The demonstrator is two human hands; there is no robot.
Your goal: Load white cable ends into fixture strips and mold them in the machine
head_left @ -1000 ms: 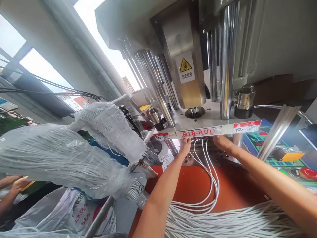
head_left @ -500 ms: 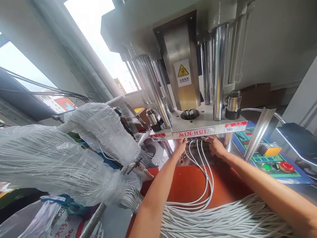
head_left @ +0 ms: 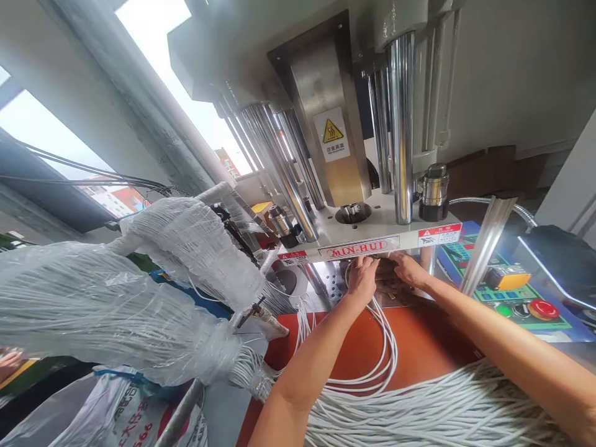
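My left hand [head_left: 362, 279] is closed around white cables [head_left: 372, 366] just under the front of a press with a "MIN-HUI" plate [head_left: 347, 248]. My right hand [head_left: 403, 270] lies beside it, its fingertips partly hidden beneath that plate. A thick bundle of the same cables [head_left: 433, 413] spreads across an orange-red mat [head_left: 428, 335] below my forearms. Thin strands rise from it to a steel plate with drilled holes [head_left: 333, 279]. The cable ends are hidden by my hands.
Chrome columns [head_left: 400, 124] rise above the press plate. Plastic-wrapped cable bundles [head_left: 107, 316] hang at the left, above a woven sack [head_left: 135, 413]. A control panel [head_left: 505, 292] with a red stop button [head_left: 543, 308] sits at the right. A co-worker's hand [head_left: 7, 363] shows at the far left.
My left hand has moved right and now sits close to my right hand. The cables are gathered under both hands, and some strands now curve left of my left wrist.
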